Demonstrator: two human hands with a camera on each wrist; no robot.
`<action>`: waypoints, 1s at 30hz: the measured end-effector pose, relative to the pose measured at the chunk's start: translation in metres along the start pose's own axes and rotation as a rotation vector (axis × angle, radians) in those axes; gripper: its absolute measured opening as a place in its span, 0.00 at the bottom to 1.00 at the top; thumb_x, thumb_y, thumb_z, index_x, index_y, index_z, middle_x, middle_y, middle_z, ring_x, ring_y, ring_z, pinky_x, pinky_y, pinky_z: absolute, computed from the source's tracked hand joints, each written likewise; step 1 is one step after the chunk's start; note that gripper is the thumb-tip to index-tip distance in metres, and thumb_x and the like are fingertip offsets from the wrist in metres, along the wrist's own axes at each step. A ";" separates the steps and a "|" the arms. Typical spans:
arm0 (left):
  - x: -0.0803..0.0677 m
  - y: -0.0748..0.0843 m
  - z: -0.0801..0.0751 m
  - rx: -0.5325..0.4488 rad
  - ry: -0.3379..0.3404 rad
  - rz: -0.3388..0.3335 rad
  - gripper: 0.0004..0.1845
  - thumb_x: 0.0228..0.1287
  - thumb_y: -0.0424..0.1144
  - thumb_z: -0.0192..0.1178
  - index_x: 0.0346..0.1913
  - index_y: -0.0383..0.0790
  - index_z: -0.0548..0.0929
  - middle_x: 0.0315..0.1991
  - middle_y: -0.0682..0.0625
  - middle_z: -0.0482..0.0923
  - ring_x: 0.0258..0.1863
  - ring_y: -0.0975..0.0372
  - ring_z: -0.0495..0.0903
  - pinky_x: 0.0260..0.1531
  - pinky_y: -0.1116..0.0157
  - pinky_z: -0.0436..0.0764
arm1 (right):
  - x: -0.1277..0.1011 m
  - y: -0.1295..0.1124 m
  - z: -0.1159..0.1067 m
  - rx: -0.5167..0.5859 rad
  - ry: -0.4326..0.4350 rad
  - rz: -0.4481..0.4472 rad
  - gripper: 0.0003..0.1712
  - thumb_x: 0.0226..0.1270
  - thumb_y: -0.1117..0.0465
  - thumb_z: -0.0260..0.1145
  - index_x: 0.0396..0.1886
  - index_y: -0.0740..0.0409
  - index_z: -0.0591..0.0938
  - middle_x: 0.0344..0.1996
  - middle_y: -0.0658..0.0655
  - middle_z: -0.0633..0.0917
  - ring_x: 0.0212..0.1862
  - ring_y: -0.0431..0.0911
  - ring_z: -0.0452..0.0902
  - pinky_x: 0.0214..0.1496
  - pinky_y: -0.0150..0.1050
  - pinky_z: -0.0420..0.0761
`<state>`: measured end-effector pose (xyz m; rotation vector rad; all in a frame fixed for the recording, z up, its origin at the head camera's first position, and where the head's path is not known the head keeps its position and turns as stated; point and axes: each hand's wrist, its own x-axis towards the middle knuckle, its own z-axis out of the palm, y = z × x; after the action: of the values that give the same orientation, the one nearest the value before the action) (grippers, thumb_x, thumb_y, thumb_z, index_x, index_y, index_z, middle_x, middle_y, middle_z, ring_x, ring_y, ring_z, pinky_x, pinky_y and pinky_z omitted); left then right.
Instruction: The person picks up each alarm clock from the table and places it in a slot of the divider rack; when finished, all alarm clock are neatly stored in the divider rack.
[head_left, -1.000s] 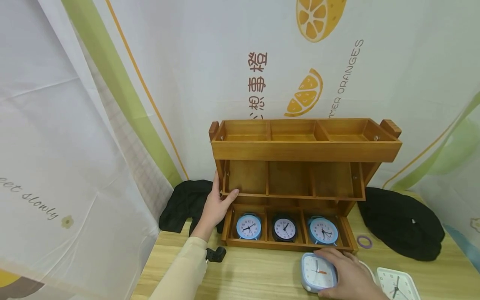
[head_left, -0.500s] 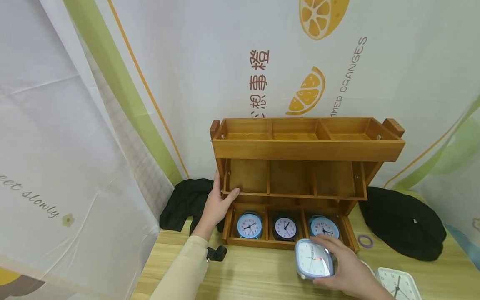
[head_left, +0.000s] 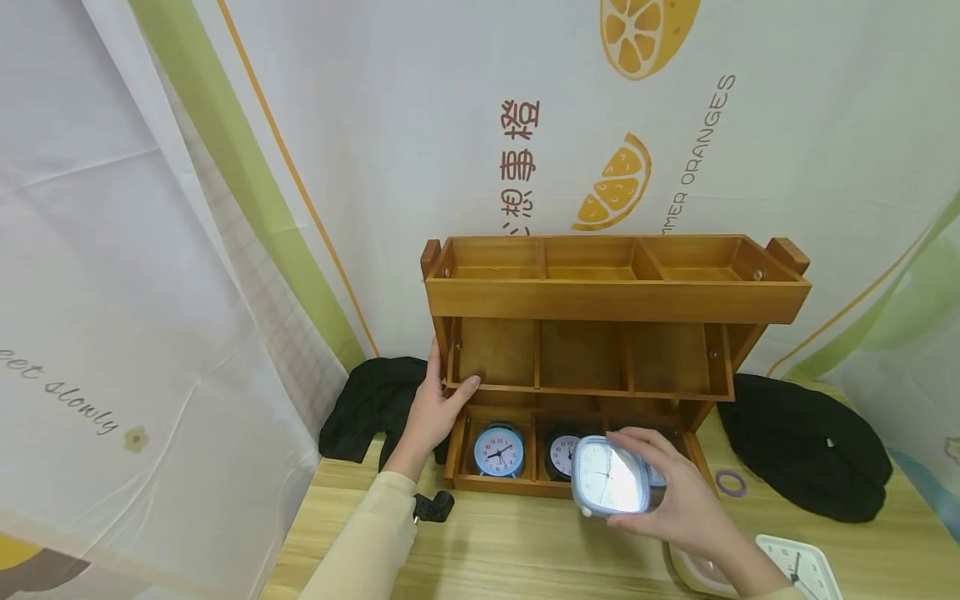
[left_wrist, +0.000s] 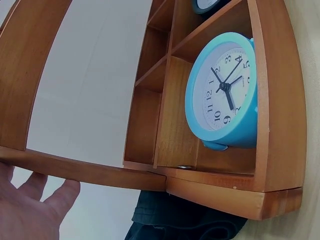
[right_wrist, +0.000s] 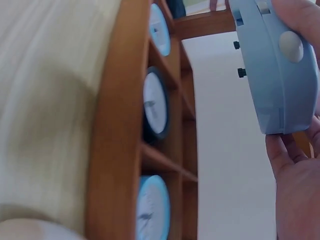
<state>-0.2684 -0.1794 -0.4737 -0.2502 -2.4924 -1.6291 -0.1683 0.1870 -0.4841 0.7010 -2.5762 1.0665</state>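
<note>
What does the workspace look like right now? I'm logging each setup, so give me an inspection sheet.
Surface: light wooden table.
Job's things: square pale-blue clock held above the table in front of the wooden rack; bottom tier holds a blue round clock, a black round clock and another, mostly hidden; upper two tiers hold nothing.
Clutter: white square clock, purple ring, small black object.
Grippers: left hand grips the rack's left side; right hand holds the square clock.
Cables: nothing seen.
Surroundings: orange-print curtain; black cloths either side.
</note>
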 end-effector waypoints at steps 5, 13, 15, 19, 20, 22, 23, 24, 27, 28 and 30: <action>0.000 0.000 0.000 -0.001 0.000 -0.011 0.54 0.75 0.55 0.63 0.85 0.63 0.31 0.85 0.50 0.42 0.80 0.46 0.56 0.70 0.40 0.69 | 0.015 -0.009 -0.003 0.031 0.009 -0.056 0.57 0.35 0.43 0.92 0.70 0.46 0.79 0.64 0.47 0.77 0.59 0.46 0.78 0.56 0.35 0.82; -0.001 0.000 0.001 0.002 0.002 -0.012 0.55 0.75 0.55 0.63 0.85 0.59 0.32 0.85 0.48 0.43 0.80 0.46 0.57 0.70 0.41 0.69 | 0.040 -0.020 -0.007 0.060 -0.008 -0.089 0.58 0.35 0.47 0.93 0.71 0.47 0.77 0.66 0.47 0.75 0.60 0.45 0.76 0.57 0.33 0.79; 0.000 0.000 0.001 0.004 0.002 -0.014 0.54 0.75 0.55 0.63 0.85 0.60 0.32 0.85 0.48 0.42 0.80 0.47 0.57 0.70 0.42 0.70 | 0.047 -0.021 -0.007 0.069 -0.008 -0.104 0.58 0.36 0.48 0.93 0.71 0.47 0.77 0.66 0.47 0.74 0.60 0.44 0.76 0.58 0.30 0.77; 0.002 0.002 0.002 0.013 -0.001 -0.011 0.54 0.76 0.57 0.62 0.86 0.56 0.32 0.85 0.48 0.40 0.81 0.47 0.55 0.70 0.43 0.70 | 0.063 -0.025 -0.009 0.109 0.008 -0.126 0.58 0.36 0.52 0.94 0.71 0.49 0.76 0.66 0.50 0.74 0.60 0.46 0.76 0.58 0.28 0.77; 0.003 0.002 0.002 0.012 -0.003 -0.010 0.54 0.76 0.57 0.62 0.86 0.55 0.32 0.85 0.48 0.40 0.81 0.47 0.55 0.70 0.43 0.70 | 0.067 -0.027 -0.009 0.119 0.012 -0.127 0.58 0.35 0.54 0.94 0.72 0.50 0.76 0.66 0.51 0.74 0.60 0.47 0.77 0.58 0.29 0.78; 0.003 0.004 0.002 0.007 -0.002 -0.008 0.54 0.76 0.57 0.62 0.86 0.53 0.33 0.85 0.47 0.40 0.81 0.46 0.54 0.70 0.43 0.70 | 0.077 -0.031 -0.008 0.114 0.025 -0.130 0.58 0.34 0.56 0.94 0.71 0.51 0.77 0.66 0.52 0.74 0.60 0.49 0.77 0.58 0.35 0.81; 0.003 0.004 0.002 0.008 -0.001 -0.010 0.54 0.76 0.57 0.62 0.86 0.53 0.33 0.85 0.47 0.40 0.81 0.46 0.54 0.71 0.43 0.69 | 0.082 -0.033 -0.007 0.112 0.029 -0.127 0.58 0.34 0.56 0.94 0.71 0.51 0.76 0.66 0.53 0.74 0.60 0.49 0.77 0.57 0.38 0.82; 0.003 0.004 0.001 0.010 0.000 -0.012 0.54 0.76 0.57 0.62 0.86 0.53 0.33 0.85 0.47 0.40 0.81 0.46 0.54 0.71 0.43 0.69 | 0.087 -0.036 -0.005 0.110 0.032 -0.121 0.58 0.35 0.56 0.94 0.72 0.51 0.76 0.66 0.53 0.74 0.60 0.50 0.77 0.57 0.42 0.83; 0.002 0.002 0.001 0.015 0.008 -0.014 0.54 0.76 0.57 0.62 0.86 0.53 0.33 0.85 0.47 0.41 0.80 0.45 0.55 0.71 0.42 0.69 | 0.102 -0.042 0.004 0.117 0.035 -0.101 0.58 0.36 0.55 0.93 0.72 0.50 0.76 0.68 0.55 0.74 0.62 0.52 0.76 0.57 0.54 0.82; 0.001 0.001 0.001 0.020 0.010 -0.013 0.54 0.76 0.57 0.62 0.86 0.54 0.33 0.85 0.47 0.41 0.81 0.45 0.55 0.71 0.42 0.69 | 0.107 -0.045 0.007 0.126 0.034 -0.095 0.58 0.36 0.55 0.93 0.72 0.50 0.76 0.68 0.56 0.73 0.62 0.53 0.75 0.57 0.56 0.82; 0.000 -0.002 0.002 0.027 0.010 -0.013 0.54 0.76 0.57 0.62 0.86 0.55 0.33 0.85 0.48 0.40 0.81 0.45 0.55 0.70 0.42 0.69 | 0.116 -0.048 0.014 0.143 0.028 -0.087 0.58 0.37 0.55 0.93 0.73 0.50 0.76 0.69 0.58 0.73 0.64 0.55 0.75 0.58 0.58 0.81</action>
<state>-0.2689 -0.1785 -0.4758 -0.2223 -2.5124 -1.5958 -0.2420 0.1094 -0.4175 0.8174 -2.4399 1.2328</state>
